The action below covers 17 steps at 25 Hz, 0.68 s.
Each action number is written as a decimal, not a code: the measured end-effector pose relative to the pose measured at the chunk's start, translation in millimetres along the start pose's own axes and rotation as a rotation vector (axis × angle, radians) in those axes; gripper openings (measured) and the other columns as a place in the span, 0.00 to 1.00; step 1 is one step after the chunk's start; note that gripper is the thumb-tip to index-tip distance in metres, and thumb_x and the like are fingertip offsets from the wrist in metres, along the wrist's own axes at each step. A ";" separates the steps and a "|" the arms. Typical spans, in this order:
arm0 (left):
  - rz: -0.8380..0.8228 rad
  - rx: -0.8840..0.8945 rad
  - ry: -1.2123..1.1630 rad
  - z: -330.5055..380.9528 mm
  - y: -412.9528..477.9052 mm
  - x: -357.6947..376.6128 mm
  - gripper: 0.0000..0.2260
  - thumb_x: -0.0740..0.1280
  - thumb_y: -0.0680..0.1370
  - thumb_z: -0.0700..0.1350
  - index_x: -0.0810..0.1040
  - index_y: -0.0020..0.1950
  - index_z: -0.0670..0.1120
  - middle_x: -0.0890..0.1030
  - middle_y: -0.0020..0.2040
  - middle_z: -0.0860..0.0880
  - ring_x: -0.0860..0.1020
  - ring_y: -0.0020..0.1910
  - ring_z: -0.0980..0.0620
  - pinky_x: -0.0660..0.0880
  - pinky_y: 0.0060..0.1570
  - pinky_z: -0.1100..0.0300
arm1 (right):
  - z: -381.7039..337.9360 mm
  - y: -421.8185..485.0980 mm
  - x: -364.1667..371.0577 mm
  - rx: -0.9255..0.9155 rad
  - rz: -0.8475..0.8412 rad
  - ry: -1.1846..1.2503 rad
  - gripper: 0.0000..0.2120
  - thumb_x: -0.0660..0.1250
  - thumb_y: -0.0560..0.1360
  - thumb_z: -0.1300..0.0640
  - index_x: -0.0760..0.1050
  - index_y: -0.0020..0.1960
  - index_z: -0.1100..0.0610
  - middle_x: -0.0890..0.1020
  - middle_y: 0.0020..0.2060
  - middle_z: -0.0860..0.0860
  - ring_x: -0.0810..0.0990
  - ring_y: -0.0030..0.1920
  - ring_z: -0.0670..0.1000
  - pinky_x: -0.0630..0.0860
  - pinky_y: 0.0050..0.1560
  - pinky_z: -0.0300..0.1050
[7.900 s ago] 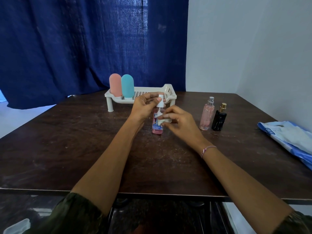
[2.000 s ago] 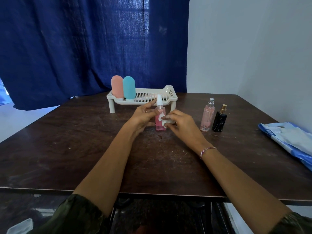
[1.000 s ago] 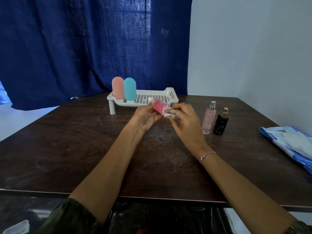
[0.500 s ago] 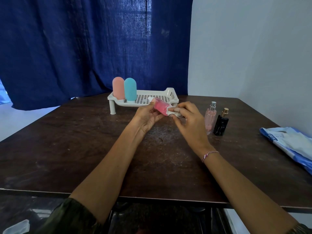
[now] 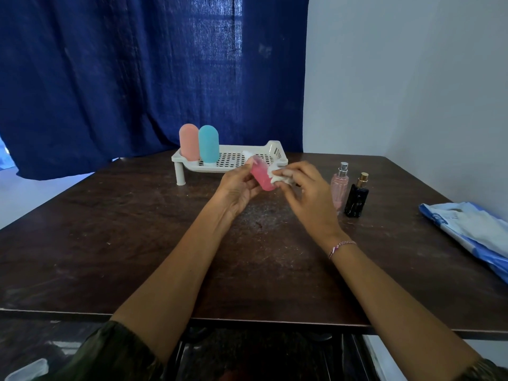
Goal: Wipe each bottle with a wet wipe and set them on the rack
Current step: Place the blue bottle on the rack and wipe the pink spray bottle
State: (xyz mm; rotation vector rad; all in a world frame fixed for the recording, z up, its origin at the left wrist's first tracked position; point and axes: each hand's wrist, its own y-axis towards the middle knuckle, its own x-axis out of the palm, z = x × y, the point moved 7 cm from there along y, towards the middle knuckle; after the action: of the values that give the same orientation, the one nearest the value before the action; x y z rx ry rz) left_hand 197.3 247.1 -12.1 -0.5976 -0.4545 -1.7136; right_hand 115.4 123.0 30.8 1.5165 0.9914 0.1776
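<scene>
Pink spray bottle [image 5: 261,178] tilted above table [image 5: 137,243] just before rack [image 5: 247,160], gripped in curled fingers of left hand [image 5: 237,189], wet wipe [image 5: 278,176] pinched by right hand [image 5: 308,193] against bottle's side, peach bottle [image 5: 189,143] and teal bottle [image 5: 209,144] upright at rack's left end, pale perfume bottle [image 5: 340,185] and black perfume bottle [image 5: 356,198] right of hands

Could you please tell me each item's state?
Pink spray bottle: tilted, held by left hand.
Wet wipe: pinched by right hand against that bottle.
Pink rounded bottle: standing on rack.
Teal rounded bottle: standing on rack.
Pale perfume bottle: upright on table.
Black perfume bottle: upright on table.
</scene>
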 end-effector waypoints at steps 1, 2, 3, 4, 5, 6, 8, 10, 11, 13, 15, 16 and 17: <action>-0.013 0.005 0.016 -0.3 0.5 0.4 0.18 0.59 0.81 0.42 0.65 0.69 0.38 0.76 0.61 0.36 0.80 0.52 0.44 0.82 0.40 0.51 | 0.0 -1.8 4.1 -0.004 -0.041 0.008 0.12 0.70 0.72 0.62 0.78 0.55 0.61 0.78 0.50 0.54 0.75 0.54 0.49 0.73 0.56 0.38; -0.038 0.012 0.024 0.4 -0.4 2.1 0.17 0.58 0.81 0.42 0.65 0.69 0.38 0.77 0.61 0.36 0.80 0.52 0.44 0.82 0.42 0.51 | -1.0 -3.1 7.5 -0.013 -0.073 0.021 0.12 0.70 0.71 0.62 0.78 0.55 0.61 0.78 0.50 0.54 0.75 0.54 0.48 0.73 0.56 0.37; -0.072 0.021 0.025 1.6 -1.5 4.6 0.17 0.57 0.82 0.42 0.65 0.69 0.37 0.77 0.59 0.36 0.80 0.52 0.45 0.81 0.46 0.51 | -1.9 -3.9 10.2 -0.016 -0.095 0.037 0.12 0.70 0.71 0.62 0.79 0.54 0.61 0.79 0.50 0.53 0.75 0.54 0.47 0.73 0.56 0.36; -0.103 0.027 0.019 3.0 -2.5 7.2 0.17 0.55 0.82 0.42 0.65 0.69 0.37 0.78 0.58 0.38 0.80 0.52 0.45 0.79 0.50 0.50 | -1.8 -4.1 12.0 -0.011 -0.114 0.054 0.11 0.70 0.71 0.62 0.79 0.54 0.61 0.79 0.49 0.53 0.75 0.53 0.46 0.74 0.55 0.36; -0.131 0.028 0.009 3.5 -3.3 9.5 0.16 0.54 0.83 0.41 0.65 0.69 0.37 0.78 0.56 0.39 0.79 0.53 0.46 0.77 0.54 0.49 | -0.9 -4.2 13.5 -0.002 -0.130 0.067 0.11 0.70 0.72 0.61 0.79 0.53 0.61 0.79 0.49 0.52 0.75 0.53 0.45 0.74 0.54 0.36; -0.155 0.029 0.002 3.6 -3.8 11.4 0.16 0.53 0.83 0.41 0.65 0.69 0.38 0.79 0.56 0.39 0.79 0.53 0.46 0.75 0.57 0.48 | -0.4 -4.2 14.7 0.004 -0.141 0.075 0.10 0.70 0.72 0.61 0.79 0.53 0.62 0.79 0.49 0.52 0.75 0.52 0.45 0.75 0.53 0.35; -0.205 0.033 0.010 3.6 -5.0 14.6 0.16 0.52 0.83 0.41 0.65 0.70 0.39 0.79 0.58 0.40 0.79 0.54 0.47 0.74 0.58 0.48 | -0.7 -4.4 16.3 0.008 -0.146 0.087 0.10 0.70 0.72 0.62 0.79 0.52 0.63 0.78 0.48 0.52 0.76 0.50 0.45 0.74 0.52 0.34; -0.249 0.021 0.045 1.2 -5.5 17.7 0.16 0.52 0.83 0.42 0.65 0.70 0.39 0.79 0.59 0.41 0.80 0.53 0.47 0.77 0.54 0.49 | -1.1 -3.9 15.1 0.013 -0.121 0.096 0.09 0.70 0.71 0.63 0.79 0.52 0.62 0.79 0.47 0.53 0.75 0.50 0.44 0.74 0.52 0.32; -0.264 0.011 0.074 -0.5 -6.2 19.0 0.16 0.52 0.83 0.42 0.66 0.69 0.39 0.79 0.58 0.41 0.81 0.52 0.48 0.78 0.51 0.50 | -0.8 -3.5 13.7 0.017 -0.100 0.096 0.09 0.70 0.71 0.62 0.79 0.52 0.62 0.79 0.47 0.53 0.75 0.50 0.44 0.73 0.53 0.31; -0.285 -0.005 0.132 -3.8 -8.9 21.9 0.15 0.53 0.83 0.43 0.68 0.67 0.40 0.82 0.55 0.43 0.82 0.49 0.49 0.79 0.47 0.52 | 1.2 -2.2 10.8 0.029 -0.069 0.093 0.10 0.70 0.71 0.62 0.79 0.52 0.62 0.79 0.48 0.54 0.76 0.52 0.45 0.73 0.53 0.31; -0.300 -0.011 0.156 -4.3 -9.9 22.8 0.12 0.54 0.82 0.44 0.70 0.64 0.43 0.83 0.51 0.46 0.82 0.46 0.50 0.79 0.45 0.54 | 3.1 -2.0 10.3 0.038 -0.061 0.091 0.10 0.70 0.71 0.62 0.79 0.52 0.62 0.79 0.48 0.54 0.76 0.53 0.47 0.74 0.54 0.33; -0.303 -0.015 0.156 -4.7 -10.1 23.3 0.12 0.55 0.82 0.44 0.69 0.64 0.42 0.83 0.51 0.45 0.81 0.46 0.51 0.79 0.46 0.54 | 4.0 -2.1 9.6 0.045 -0.054 0.095 0.10 0.70 0.72 0.62 0.79 0.52 0.62 0.78 0.49 0.54 0.76 0.54 0.48 0.75 0.54 0.36; -0.308 -0.021 0.157 -5.5 -10.2 23.9 0.13 0.55 0.82 0.43 0.69 0.65 0.42 0.81 0.53 0.44 0.80 0.47 0.50 0.78 0.48 0.54 | 5.5 -1.7 8.1 0.058 -0.038 0.101 0.10 0.70 0.72 0.62 0.79 0.53 0.62 0.78 0.49 0.54 0.76 0.53 0.48 0.76 0.54 0.38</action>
State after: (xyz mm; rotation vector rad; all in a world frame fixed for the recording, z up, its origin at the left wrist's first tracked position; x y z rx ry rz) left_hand 182.7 227.6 -1.7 -0.4181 -0.4333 -2.0437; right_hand 123.1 124.1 24.6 1.5519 1.1137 0.2017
